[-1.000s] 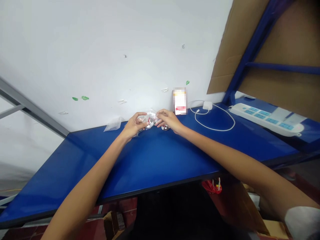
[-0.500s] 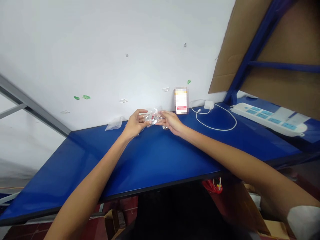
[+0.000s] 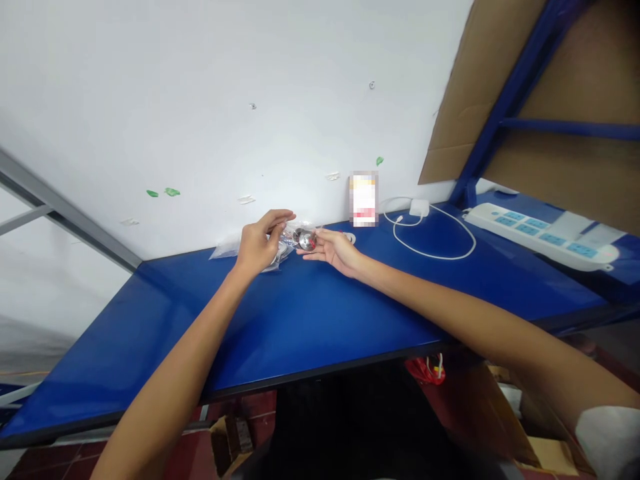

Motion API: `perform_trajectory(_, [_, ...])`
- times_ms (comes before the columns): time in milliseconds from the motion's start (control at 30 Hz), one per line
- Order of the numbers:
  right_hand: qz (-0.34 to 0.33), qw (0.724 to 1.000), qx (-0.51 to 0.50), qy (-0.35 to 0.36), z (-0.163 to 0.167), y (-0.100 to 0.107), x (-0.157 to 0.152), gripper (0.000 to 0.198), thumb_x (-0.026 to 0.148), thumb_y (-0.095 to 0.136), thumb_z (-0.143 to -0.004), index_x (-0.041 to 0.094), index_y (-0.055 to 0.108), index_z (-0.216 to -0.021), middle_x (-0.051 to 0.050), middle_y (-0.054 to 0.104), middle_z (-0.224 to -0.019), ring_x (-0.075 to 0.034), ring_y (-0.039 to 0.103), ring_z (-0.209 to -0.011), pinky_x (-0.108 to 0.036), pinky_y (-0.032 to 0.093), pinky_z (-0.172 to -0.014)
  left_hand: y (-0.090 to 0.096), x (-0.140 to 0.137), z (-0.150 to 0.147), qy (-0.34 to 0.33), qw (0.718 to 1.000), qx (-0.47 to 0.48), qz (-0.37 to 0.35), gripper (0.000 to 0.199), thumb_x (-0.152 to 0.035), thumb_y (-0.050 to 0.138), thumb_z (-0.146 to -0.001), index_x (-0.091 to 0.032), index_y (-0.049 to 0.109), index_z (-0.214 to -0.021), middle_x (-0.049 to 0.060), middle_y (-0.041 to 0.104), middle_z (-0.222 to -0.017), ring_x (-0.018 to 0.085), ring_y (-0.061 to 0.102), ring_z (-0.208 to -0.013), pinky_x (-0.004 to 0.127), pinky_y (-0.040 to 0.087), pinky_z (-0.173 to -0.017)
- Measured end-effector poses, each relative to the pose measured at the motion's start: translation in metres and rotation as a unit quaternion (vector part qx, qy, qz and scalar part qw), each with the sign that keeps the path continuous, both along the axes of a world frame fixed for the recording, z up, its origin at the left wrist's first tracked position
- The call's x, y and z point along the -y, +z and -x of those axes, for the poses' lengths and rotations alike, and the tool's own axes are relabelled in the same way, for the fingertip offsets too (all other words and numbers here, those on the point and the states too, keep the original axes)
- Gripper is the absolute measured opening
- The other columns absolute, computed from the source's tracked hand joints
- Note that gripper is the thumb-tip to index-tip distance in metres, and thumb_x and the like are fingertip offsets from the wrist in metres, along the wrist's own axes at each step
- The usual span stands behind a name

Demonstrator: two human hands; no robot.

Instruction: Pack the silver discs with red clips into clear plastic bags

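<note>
A round, shiny metal piece [image 3: 305, 240] with a red mark lies on the fingers of my right hand [image 3: 339, 252], the thumb pressing on it from above. Crinkled clear plastic is around it and reaches left to my left hand [image 3: 257, 245]. My left thumb and fingers are closed on this clear plastic bag [image 3: 289, 235]. More clear plastic and something pale show below the left fingers, too crumpled to make out. A small whitish round thing [image 3: 351, 237] lies on the table behind my right hand, partly hidden.
A flat clear bag [image 3: 225, 249] lies by the wall on the blue table [image 3: 310, 320]. A blurred-out upright card or box [image 3: 364, 200] leans at the wall. To its right are a white charger [image 3: 419, 207] with its cable and a power strip [image 3: 543, 237].
My left hand has moved left, away from the metal piece, which now rests in my right hand. The plastic between the hands is drawn out, and more of the metal shows.
</note>
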State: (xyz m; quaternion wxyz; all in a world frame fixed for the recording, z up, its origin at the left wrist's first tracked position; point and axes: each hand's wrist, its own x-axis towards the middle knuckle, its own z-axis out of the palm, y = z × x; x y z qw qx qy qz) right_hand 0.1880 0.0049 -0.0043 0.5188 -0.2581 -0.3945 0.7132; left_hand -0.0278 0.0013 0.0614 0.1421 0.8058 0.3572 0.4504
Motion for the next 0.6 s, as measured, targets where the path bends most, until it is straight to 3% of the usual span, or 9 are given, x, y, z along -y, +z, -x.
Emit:
perform_trajectory(200, [0.014,0.998,0.010,0.060,-0.001,0.003,0.006,0.029,0.036,0.049,-0.111,0.017,0.070,-0.116,-0.013,0.084,-0.108,-0.025,0.084,-0.090,-0.037,0.071,-0.084,0.003,0.003,0.001,0.024,0.999,0.012,-0.019,0.029,-0.030,0.054,-0.110,-0.023,0.069,-0.134,0.008,0.081,-0.131,0.022,0.081,-0.100,0.037,0.063,-0.094])
perform_trajectory(367, [0.004,0.997,0.027,0.074,-0.001,0.006,0.013,0.022,0.013,0.061,-0.096,0.018,0.067,-0.116,-0.009,0.083,-0.105,-0.020,0.081,-0.079,-0.028,0.068,-0.069,0.000,-0.004,0.004,0.031,0.999,0.022,-0.015,0.025,-0.024,0.056,-0.108,-0.022,0.070,-0.128,0.008,0.083,-0.122,0.020,0.080,-0.091,0.032,0.060,-0.080])
perform_trajectory(600, [-0.027,0.997,0.056,0.035,-0.008,0.016,0.005,0.013,0.011,0.065,-0.104,0.015,0.069,-0.115,-0.011,0.083,-0.110,-0.020,0.084,-0.084,-0.028,0.072,-0.071,-0.007,-0.032,0.027,0.093,0.983,0.159,-0.023,0.015,-0.028,0.058,-0.106,-0.021,0.064,-0.118,0.009,0.082,-0.118,0.013,0.075,-0.072,0.024,0.057,-0.064])
